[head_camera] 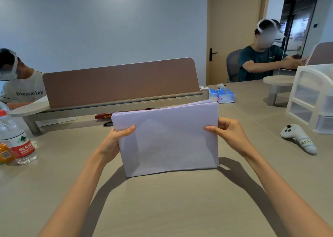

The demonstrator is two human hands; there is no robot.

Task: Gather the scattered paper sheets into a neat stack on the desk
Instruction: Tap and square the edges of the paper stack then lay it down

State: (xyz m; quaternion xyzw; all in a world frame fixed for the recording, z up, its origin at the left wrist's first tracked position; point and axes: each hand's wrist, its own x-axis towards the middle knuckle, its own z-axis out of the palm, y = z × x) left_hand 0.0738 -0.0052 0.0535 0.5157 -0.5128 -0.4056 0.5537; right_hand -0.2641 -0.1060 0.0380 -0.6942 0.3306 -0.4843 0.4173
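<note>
Paper stack (167,139): we find it upright on the desk (162,209), in front of the divider (119,83).
Left hand (119,137): pinching the stack's left edge.
Right hand (228,132): pinching its right edge.

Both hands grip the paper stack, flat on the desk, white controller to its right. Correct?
Not flat: the head view shows the paper stack held upright by the left hand and right hand. White controller is to its right.
</note>
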